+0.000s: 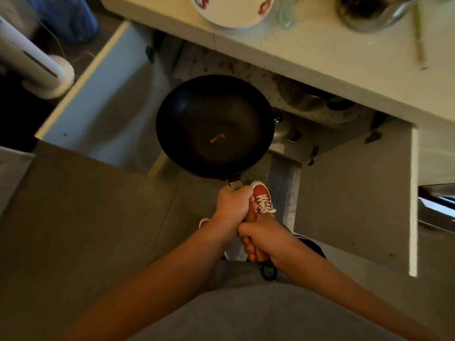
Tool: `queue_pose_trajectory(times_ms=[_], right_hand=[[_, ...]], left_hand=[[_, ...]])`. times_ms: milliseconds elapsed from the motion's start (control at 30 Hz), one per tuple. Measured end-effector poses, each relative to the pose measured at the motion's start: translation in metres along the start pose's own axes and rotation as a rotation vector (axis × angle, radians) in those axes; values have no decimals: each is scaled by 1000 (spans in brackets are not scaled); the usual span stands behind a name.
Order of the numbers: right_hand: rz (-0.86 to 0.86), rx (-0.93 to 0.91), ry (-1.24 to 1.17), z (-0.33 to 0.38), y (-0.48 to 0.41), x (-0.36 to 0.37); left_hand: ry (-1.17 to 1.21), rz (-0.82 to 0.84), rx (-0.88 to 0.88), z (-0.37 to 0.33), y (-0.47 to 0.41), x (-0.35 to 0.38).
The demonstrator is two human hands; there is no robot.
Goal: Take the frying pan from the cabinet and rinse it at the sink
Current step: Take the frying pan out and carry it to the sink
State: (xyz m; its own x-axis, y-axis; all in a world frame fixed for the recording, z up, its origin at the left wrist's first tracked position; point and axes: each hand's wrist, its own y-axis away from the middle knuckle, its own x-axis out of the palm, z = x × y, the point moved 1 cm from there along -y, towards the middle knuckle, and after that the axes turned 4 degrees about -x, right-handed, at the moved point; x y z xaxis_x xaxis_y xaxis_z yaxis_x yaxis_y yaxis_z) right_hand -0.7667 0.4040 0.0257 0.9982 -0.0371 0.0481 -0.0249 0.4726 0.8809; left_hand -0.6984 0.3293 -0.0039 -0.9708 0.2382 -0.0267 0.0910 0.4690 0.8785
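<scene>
Head view shows the left hand (232, 201) and right hand (264, 238) both clenched on the frying pan (215, 126) handle, apparently steadying its weight outside the open cabinet (354, 193).

The round black frying pan (215, 126) hangs in front of the open white cabinet (270, 99), below the pale worktop (307, 52). Both hands hold its long wooden handle (251, 216): the left hand (234, 205) nearer the pan, the right hand (264, 239) behind it. A white patterned plate (231, 11) sits on the worktop. A red laced shoe (263, 199) stands on the floor (86, 217), under the handle.
</scene>
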Motion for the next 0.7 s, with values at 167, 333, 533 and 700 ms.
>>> queue_pose_trajectory(times_ms=[167, 333, 533, 700], right_hand=[[-31, -35, -74, -8, 67, 12], [-93, -93, -106, -22, 126, -2], [-257, -177, -249, -48, 173, -34], [-324, -231, -429, -78, 199, -80]], left_hand=[[-70, 86, 72, 6, 61, 1], [-154, 184, 146, 11, 111, 30], [-373, 334, 302, 11, 154, 88], [-481, 410, 328, 19, 178, 156]])
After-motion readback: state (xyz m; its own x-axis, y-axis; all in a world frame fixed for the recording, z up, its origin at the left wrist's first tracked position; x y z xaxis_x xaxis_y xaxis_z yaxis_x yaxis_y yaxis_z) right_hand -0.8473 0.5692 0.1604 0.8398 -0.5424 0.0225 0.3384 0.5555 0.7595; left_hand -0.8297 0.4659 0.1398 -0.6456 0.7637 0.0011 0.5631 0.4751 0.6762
